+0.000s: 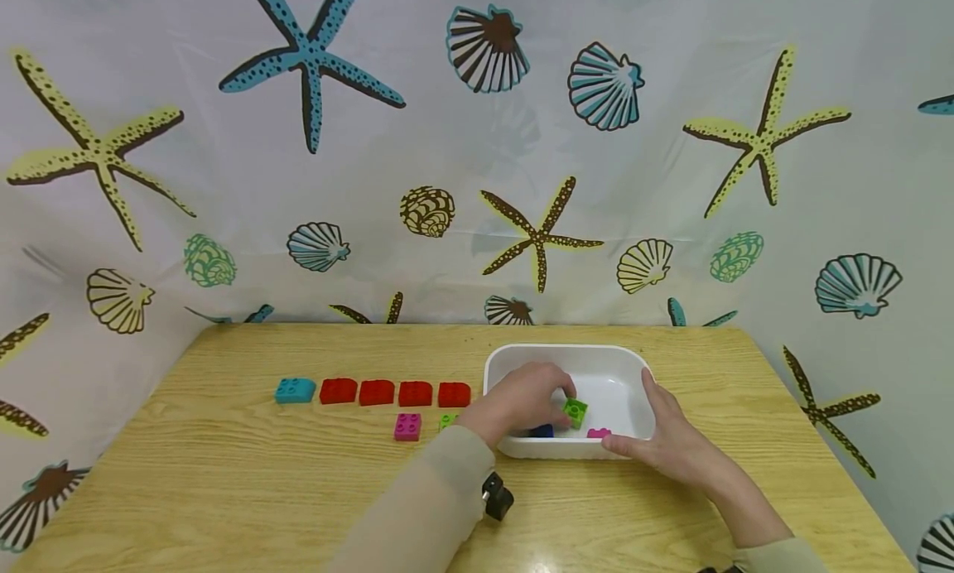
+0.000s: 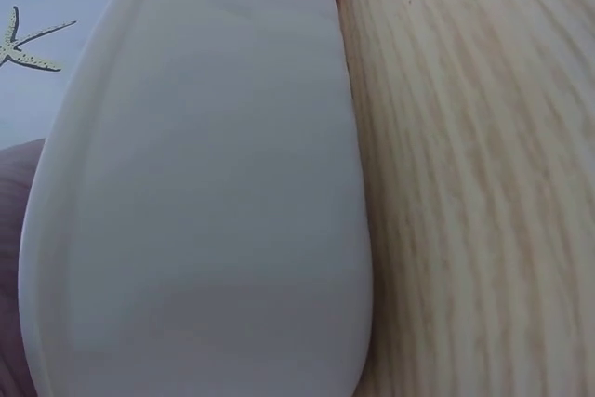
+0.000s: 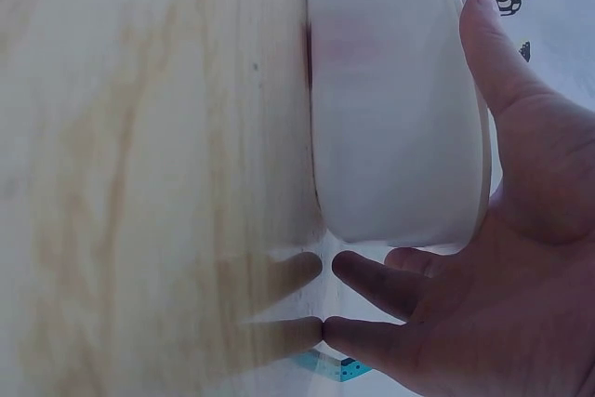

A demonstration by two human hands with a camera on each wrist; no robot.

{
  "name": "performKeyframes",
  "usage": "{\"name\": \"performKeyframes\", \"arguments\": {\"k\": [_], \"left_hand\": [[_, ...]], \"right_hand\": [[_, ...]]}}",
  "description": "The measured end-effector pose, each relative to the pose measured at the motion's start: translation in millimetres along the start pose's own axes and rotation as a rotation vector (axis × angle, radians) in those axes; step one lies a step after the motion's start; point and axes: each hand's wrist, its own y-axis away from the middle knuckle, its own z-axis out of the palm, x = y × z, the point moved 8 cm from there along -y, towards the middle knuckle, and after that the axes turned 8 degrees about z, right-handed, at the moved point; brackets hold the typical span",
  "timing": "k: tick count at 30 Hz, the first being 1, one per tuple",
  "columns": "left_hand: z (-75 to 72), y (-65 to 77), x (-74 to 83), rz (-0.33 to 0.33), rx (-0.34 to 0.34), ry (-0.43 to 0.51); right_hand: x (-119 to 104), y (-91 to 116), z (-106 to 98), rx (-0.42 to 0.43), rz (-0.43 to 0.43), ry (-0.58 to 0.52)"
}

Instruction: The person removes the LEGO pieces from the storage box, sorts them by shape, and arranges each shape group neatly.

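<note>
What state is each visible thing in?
White plastic bin: upright, uncovered.
Left hand: pinching inside bin.
Green square brick: pinched, tilted.
Right hand: spread against bin.
Four red plastic bricks: lined up.
Turquoise plastic brick: studs up.
Pink square tabletop brick: studs up.
Other bricks: partly hidden.

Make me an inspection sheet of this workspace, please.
Surface: wooden table, light grain.
Job's things: white tray holding a green block, dark blue block and pink block; to its left, a row of one light-blue block and four red blocks; nearer, a second pink block and partly hidden second green block.
Clutter: nothing seen.
Grippers: bare hands; left hand at the green block, grip unclear; right hand around the tray's near right corner.
Cables: nothing seen.
Surroundings: shell-and-starfish cloth.
</note>
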Motion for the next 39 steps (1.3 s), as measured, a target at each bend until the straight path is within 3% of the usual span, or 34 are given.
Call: {"name": "performKeyframes", "arguments": {"k": [7, 19, 28, 39], "left_hand": [[-0.5, -2.3, -1.7, -0.009, 0.025, 0.026], [-6.3, 0.5, -2.6, -0.026, 0.087, 0.165], [-12.7, 0.2, 2.3, 0.036, 0.126, 0.121], [-17.1, 1.2, -1.8, -0.013, 0.175, 0.164]], "right_hand": [[1, -1, 0, 0.005, 0.012, 0.009], [2, 0, 0, 0.000, 0.023, 0.007], [2, 0, 1, 0.003, 0.028, 0.007], [2, 0, 2, 0.007, 0.024, 0.008]]}}
